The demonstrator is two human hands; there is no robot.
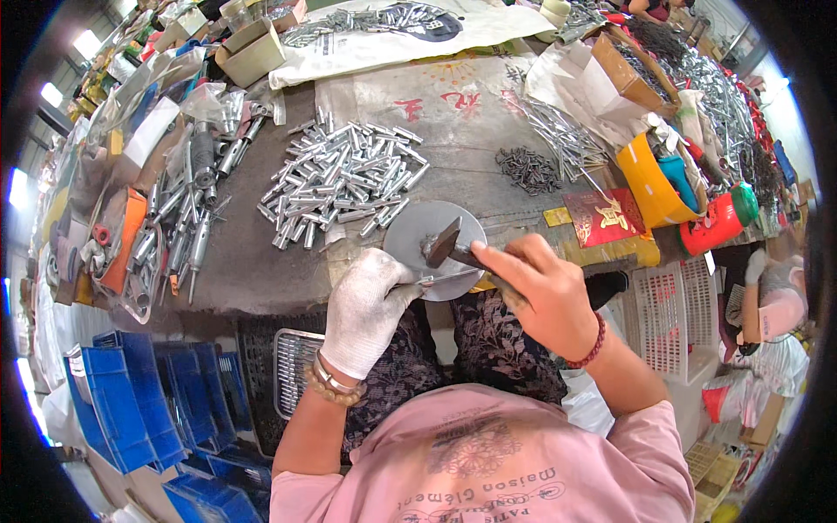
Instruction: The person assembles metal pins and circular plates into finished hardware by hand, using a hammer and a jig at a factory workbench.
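Observation:
My left hand (364, 296), in a white knit glove, pinches a thin metal rod (452, 276) at the near rim of a round grey metal disc (410, 228). Bare and closed, my right hand (547, 295) grips the dark handle of a hammer. The hammer head (444, 243) is over the disc's middle, just beyond the rod; whether it touches the disc I cannot tell. Beyond my left hand lies a heap of short silver metal tubes (340, 179). Small dark pins (529, 170) form a lower pile past the disc, to the right.
Long thin rods (567, 139) lie at the far right, near a red packet (603, 218), a yellow container (649, 181) and a red bottle (708, 225). Metal tools (179, 205) crowd the left. Blue bins (131, 401) stand below the table. Another person (780, 301) is at far right.

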